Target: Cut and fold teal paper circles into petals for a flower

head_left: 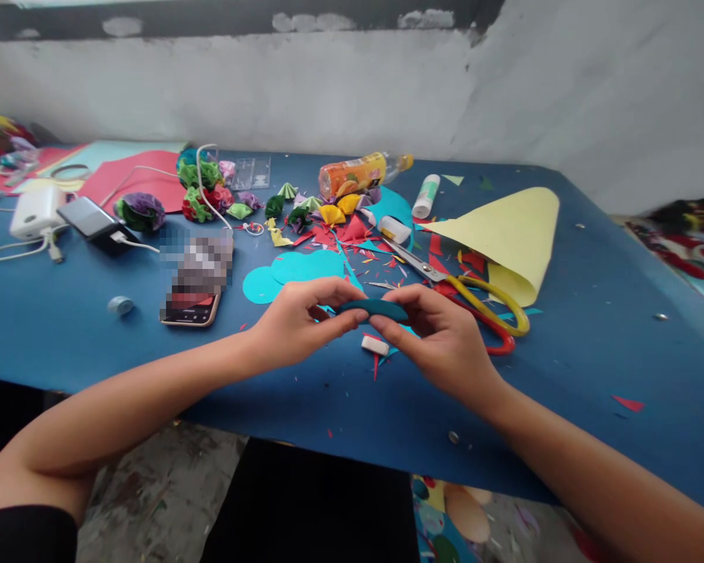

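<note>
Both hands pinch a small folded piece of blue paper [381, 309] above the table, near the middle of the view. My left hand [308, 320] has its left end between thumb and fingers. At the other end, my right hand [440, 332] grips it the same way, the thumb tips close together. Light blue paper circles [262, 285] lie just behind my left hand. A white eraser [375, 345] rests below the paper. Scissors [475, 293] with yellow and red handles lie behind my right hand.
Behind the hands are red paper scraps [355, 229], an orange bottle [352, 175], a glue stick [426, 196] and a yellow paper cone [513, 234]. At left lie a phone [193, 306], a power bank [91, 220] with cables and paper flowers [139, 212].
</note>
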Tool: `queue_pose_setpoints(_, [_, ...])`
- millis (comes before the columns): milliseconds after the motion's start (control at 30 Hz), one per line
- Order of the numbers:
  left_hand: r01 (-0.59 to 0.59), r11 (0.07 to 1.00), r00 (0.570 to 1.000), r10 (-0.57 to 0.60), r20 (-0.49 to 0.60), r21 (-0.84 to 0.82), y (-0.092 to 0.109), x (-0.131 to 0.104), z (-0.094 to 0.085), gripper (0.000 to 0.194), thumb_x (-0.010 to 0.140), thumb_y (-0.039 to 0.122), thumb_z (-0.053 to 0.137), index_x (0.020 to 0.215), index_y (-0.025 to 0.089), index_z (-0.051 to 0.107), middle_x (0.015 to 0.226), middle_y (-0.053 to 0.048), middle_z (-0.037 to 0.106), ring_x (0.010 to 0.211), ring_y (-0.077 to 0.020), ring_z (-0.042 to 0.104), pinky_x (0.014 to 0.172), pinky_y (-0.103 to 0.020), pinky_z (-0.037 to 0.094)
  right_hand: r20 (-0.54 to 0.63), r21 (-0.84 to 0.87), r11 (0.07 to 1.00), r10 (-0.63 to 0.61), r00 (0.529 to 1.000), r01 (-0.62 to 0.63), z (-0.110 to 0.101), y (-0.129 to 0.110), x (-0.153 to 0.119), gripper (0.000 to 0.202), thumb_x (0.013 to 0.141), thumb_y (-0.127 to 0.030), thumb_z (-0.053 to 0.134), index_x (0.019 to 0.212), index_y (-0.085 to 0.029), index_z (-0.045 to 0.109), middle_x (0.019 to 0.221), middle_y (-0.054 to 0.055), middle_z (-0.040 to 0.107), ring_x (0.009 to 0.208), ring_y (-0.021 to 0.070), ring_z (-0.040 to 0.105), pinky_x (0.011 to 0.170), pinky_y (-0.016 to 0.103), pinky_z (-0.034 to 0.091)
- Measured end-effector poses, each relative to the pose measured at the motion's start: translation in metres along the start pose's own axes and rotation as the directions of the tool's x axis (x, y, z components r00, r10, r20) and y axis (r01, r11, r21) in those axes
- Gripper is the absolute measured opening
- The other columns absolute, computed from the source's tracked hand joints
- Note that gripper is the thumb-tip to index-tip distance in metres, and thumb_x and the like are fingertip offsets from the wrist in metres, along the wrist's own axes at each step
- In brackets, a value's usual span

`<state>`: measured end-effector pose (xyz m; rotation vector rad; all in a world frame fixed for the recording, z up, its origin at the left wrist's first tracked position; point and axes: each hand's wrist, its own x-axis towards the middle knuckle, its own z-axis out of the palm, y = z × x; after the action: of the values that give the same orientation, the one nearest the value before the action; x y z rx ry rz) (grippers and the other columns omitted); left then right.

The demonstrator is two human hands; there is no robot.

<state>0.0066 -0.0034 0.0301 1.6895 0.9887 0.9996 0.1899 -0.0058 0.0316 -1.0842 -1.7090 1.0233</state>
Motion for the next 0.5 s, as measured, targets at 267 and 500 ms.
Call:
queue_pose_setpoints(267, [0.006,1.0,1.0,-0.006,0.003,-0.014,-0.0004,0.0008,-0.0001,0.018,0.078,0.028,0.064,0.09,0.014,0.064,0.075,-0.002,0.067,0.065,-0.0098,0.062,0.052,-0.016,0.05,0.01,0.025,1.0,-0.018,1.0,0.018,0.0007,0.0019,-0.0004,0.016,0.073,-0.03,0.068,0.081,-0.022,0.057,0.073,-0.001,0.058,0.065,0.014,0.058,0.059,0.025,0.051])
queue_pose_setpoints(500, [0.077,0.996,0.99,-0.071,0.122,-0.046,0.0,0.003,-0.0027,0.015,0.072,0.024,0.07,0.08,0.013,0.065,0.065,0.001,0.063,0.056,-0.0062,0.055,0.049,-0.014,0.045,0.028,0.013,0.999,-0.031,0.999,0.03,0.0001,0.0018,0.0,0.013,0.074,-0.027,0.068,0.079,-0.022,0.058,0.072,-0.001,0.059,0.064,0.0135,0.057,0.059,0.025,0.049])
